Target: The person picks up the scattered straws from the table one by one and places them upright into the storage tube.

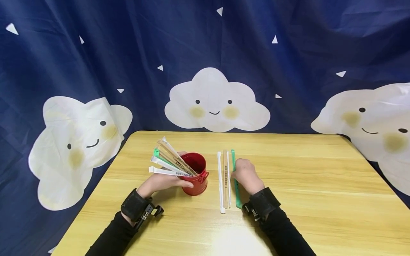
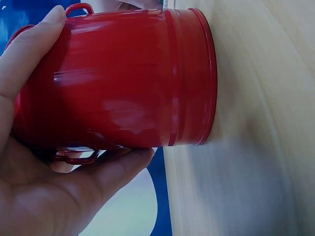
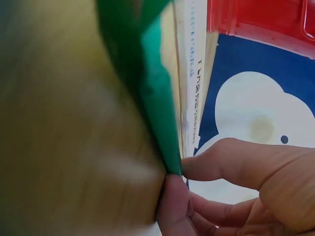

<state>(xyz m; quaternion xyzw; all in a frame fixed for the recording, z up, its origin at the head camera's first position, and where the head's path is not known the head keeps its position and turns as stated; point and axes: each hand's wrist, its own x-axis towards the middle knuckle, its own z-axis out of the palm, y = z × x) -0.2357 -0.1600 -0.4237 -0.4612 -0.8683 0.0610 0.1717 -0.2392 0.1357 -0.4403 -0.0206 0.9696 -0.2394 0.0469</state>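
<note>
My left hand (image 1: 161, 182) grips a small red metal bucket (image 1: 196, 186) that is tilted towards it; in the left wrist view the thumb and fingers lie on either side of the bucket (image 2: 118, 83). Several paper-wrapped straws (image 1: 173, 160) in white, brown and green lean out of its mouth to the left. Right of the bucket, my right hand (image 1: 247, 175) pinches a green wrapped straw (image 1: 238, 200) between thumb and index finger, as the right wrist view shows on the green wrapper (image 3: 160, 103). The straw's lower end appears to lie on the table.
Left of the green straw, a white wrapped straw (image 1: 220, 185), a brown one (image 1: 225, 197) and a thin white one (image 1: 229, 193) lie side by side on the wooden table (image 1: 320, 185). A dark blue curtain (image 1: 192, 35) with clouds hangs behind the table's far edge.
</note>
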